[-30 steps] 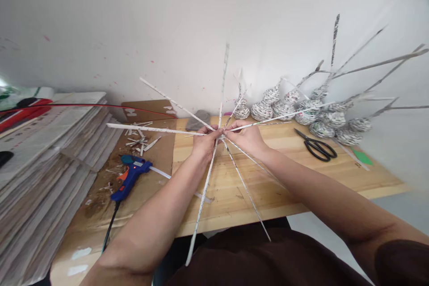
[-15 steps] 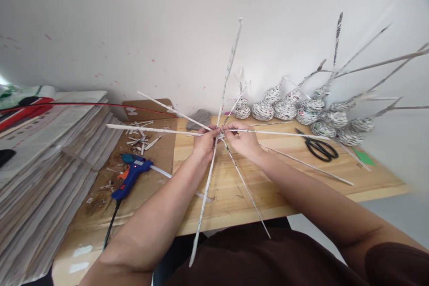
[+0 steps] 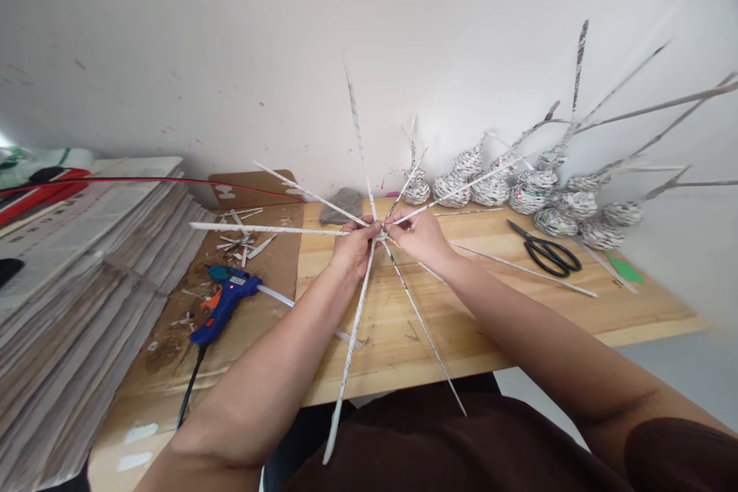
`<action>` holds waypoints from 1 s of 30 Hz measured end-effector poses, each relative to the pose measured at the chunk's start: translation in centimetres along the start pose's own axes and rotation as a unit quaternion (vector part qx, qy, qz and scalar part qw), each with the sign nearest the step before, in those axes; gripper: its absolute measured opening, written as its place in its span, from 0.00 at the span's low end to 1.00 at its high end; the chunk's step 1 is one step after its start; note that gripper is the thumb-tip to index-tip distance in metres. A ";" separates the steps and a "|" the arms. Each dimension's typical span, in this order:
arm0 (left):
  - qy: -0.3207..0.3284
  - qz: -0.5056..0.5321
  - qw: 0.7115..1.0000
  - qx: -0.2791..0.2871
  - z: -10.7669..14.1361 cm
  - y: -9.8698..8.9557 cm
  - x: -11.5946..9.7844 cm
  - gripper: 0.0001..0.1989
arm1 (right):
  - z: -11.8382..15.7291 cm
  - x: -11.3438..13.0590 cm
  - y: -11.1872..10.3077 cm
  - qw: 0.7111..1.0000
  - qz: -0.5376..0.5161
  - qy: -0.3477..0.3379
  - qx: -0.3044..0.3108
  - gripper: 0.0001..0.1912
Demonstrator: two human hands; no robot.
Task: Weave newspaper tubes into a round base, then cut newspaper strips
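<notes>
Several rolled newspaper tubes (image 3: pixel 353 323) cross at a centre in front of me and fan out like spokes. My left hand (image 3: pixel 353 242) pinches this crossing from the left, thumb on top. At the right side of the crossing, my right hand (image 3: pixel 420 237) has its fingers closed on a white paper tube (image 3: pixel 455 194) that slants up to the right. The fingertips of both hands nearly meet and partly hide the woven centre. One spoke stands up towards the wall; two others point down towards my lap.
A blue glue gun (image 3: pixel 227 309) lies on cardboard at the left, beside paper scraps (image 3: pixel 245 242) and a tall newspaper stack (image 3: pixel 115 300). Black scissors (image 3: pixel 547 252) rest at the right. Woven paper gourd shapes (image 3: pixel 453 188) with long loose tubes line the wall. A grey stone-like lump (image 3: pixel 341 206) sits behind my hands.
The tube at my right hand has swung from nearly level to slanting up and away. The upright spoke has tipped to the left. Both hands stay at the centre.
</notes>
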State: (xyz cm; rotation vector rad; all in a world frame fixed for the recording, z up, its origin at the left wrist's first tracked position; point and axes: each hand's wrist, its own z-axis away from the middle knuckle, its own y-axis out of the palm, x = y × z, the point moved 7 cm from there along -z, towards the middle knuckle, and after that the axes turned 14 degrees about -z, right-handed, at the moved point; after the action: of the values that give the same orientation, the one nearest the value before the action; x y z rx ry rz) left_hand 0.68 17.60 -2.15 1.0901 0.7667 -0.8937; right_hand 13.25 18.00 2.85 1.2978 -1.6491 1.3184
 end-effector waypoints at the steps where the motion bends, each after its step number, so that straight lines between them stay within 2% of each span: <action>1: 0.002 -0.001 1.000 0.004 0.0 0.1 0.0 0.14 | -0.1 -0.1 -0.1 1.000 -0.005 0.011 0.001 0.04; 7: 0.002 -0.005 1.000 0.020 -0.1 0.1 0.1 0.12 | -0.6 -1.5 -0.3 0.993 -0.085 0.086 0.002 0.03; 11: 0.001 -0.004 1.000 0.027 -0.2 0.1 0.1 0.11 | -0.5 -2.0 -0.3 0.986 -0.132 0.101 -0.027 0.05; 14: -0.010 -0.006 1.000 0.021 -0.1 0.0 0.2 0.12 | -0.3 -1.7 -0.3 0.985 -0.147 0.084 -0.028 0.05; 18: -0.024 -0.020 0.999 0.010 0.1 0.0 0.3 0.12 | 0.0 -0.5 -0.3 0.998 -0.063 0.015 -0.015 0.03; 22: 0.000 -0.019 0.999 0.028 0.2 0.3 0.0 0.12 | -0.1 0.1 -0.3 1.000 -0.011 -0.023 -0.002 0.05; 25: 0.017 -0.024 0.999 0.036 0.1 0.4 0.0 0.13 | -0.1 -0.2 -0.4 1.000 -0.019 -0.007 -0.002 0.04; 30: 0.041 -0.043 0.998 0.010 -0.2 0.0 -0.1 0.14 | -0.3 -0.6 -1.0 0.998 -0.056 0.023 -0.024 0.02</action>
State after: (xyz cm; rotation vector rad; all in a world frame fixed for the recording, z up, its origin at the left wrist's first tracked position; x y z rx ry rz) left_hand 0.60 17.83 -2.07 1.1232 0.8798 -0.9343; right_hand 14.33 18.47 2.64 1.3029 -1.5436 1.2259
